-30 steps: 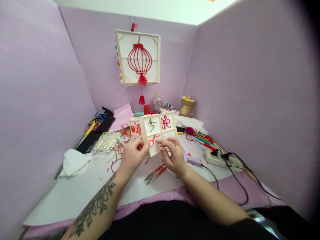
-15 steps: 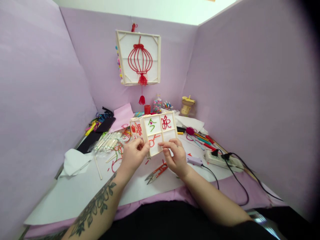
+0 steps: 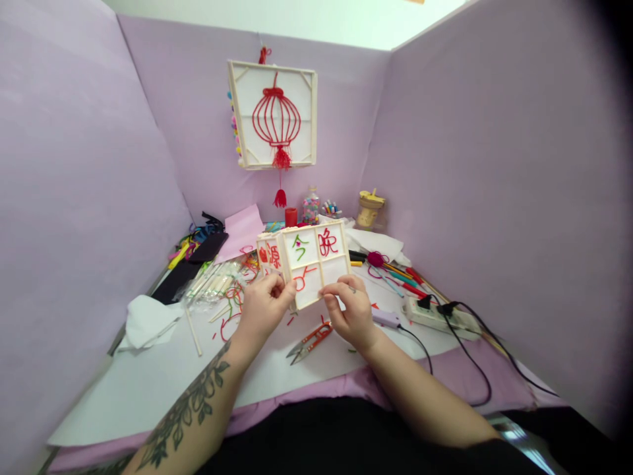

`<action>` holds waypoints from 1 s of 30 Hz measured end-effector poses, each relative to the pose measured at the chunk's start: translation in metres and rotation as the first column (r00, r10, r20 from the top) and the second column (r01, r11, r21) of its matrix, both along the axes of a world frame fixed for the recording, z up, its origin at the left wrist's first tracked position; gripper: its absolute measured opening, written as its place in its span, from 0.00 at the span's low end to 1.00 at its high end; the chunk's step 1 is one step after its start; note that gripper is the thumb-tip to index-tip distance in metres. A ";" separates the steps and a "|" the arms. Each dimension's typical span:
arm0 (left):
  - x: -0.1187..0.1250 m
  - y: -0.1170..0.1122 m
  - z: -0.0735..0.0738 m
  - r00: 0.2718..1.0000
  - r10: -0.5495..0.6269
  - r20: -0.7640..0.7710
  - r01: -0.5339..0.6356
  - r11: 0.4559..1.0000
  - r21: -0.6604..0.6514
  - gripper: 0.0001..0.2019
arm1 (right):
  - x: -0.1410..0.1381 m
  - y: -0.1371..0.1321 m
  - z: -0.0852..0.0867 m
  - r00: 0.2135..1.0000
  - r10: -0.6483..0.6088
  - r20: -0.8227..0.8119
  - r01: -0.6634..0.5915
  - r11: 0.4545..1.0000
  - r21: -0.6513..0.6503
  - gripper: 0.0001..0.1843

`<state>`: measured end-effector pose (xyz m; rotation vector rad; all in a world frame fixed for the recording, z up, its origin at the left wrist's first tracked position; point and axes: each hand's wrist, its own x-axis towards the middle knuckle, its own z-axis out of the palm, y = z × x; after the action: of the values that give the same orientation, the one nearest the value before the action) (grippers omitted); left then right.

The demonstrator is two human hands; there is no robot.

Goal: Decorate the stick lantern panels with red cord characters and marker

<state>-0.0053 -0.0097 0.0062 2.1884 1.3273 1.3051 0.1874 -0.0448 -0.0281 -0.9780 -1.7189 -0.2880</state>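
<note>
A small white box lantern (image 3: 336, 268) with pale wooden strips is held up in front of me, its front panel split into four squares. Green and dark red characters fill the top squares. A partial orange-red shape (image 3: 299, 282) lies in the lower left square, and the lower right one shows bare white. My left hand (image 3: 267, 300) is closed on the lantern's lower left corner. My right hand (image 3: 349, 310) has its fingers apart, fingertips at the lower middle of the panel. Beneath it lie red-handled thread snips (image 3: 310, 343).
A larger lantern (image 3: 309, 99) hangs on the back wall. Wooden sticks in plastic (image 3: 212, 280) and red scraps lie left, beside a white cloth (image 3: 148, 320). A lilac glue gun (image 3: 386, 318), a power strip (image 3: 445, 318) with black cables and several pens are to the right.
My right fingertips have moved slightly right and down across the front panel, toward its lower edge. The left hand and the small lantern stay nearly still.
</note>
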 end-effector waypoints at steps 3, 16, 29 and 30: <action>0.000 0.000 0.000 1.000 0.000 -0.007 0.000 1.000 0.000 0.17 | -0.001 0.000 0.000 1.000 -0.015 0.009 0.015 1.000 -0.008 0.06; 0.006 -0.002 -0.007 0.949 0.025 -0.315 -0.020 1.000 0.018 0.14 | 0.054 0.037 -0.019 0.722 -0.130 -0.679 -0.293 0.832 -0.471 0.25; -0.006 0.019 -0.016 0.797 0.004 -0.603 -0.235 0.923 -0.305 0.09 | 0.054 0.024 -0.042 0.700 -0.235 -0.674 -0.197 0.844 -0.499 0.24; -0.015 0.022 -0.011 0.792 0.025 -0.610 -0.262 0.916 -0.304 0.09 | 0.057 0.019 -0.038 0.663 -0.265 -0.701 -0.127 0.882 -0.454 0.23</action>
<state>-0.0205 0.0126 -0.0048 2.3199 1.8156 0.3119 0.2439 -0.0255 -0.0660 -1.2846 -0.9655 0.4821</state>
